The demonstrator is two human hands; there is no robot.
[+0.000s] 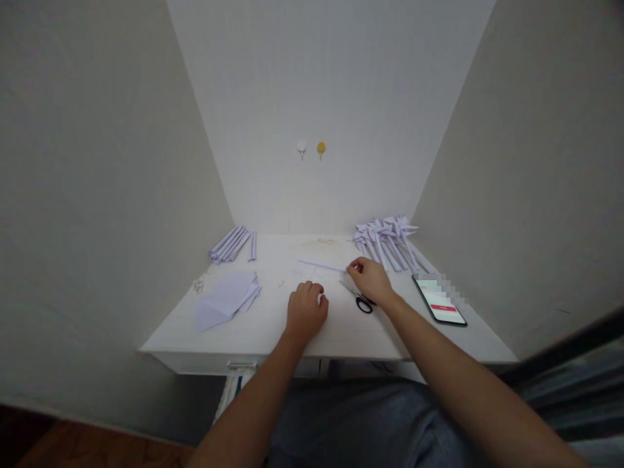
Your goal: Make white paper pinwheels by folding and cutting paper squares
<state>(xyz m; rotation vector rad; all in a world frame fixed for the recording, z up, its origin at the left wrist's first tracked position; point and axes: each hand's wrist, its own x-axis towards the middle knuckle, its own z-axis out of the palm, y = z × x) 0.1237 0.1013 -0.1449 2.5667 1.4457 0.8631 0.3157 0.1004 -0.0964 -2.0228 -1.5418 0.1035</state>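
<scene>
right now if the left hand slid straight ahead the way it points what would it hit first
Most likely the thin paper strip lying across the table just beyond the left hand. Past that the tabletop looks bare up to the back wall, though depth is hard to judge from this angle.

Head-worn view, looking forward and down, near the table (273, 338), facing wall

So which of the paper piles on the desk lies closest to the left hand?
The flat stack of paper sheets, just left of the left hand. The rolled strips and the folded pieces lie at the back corners.
</scene>
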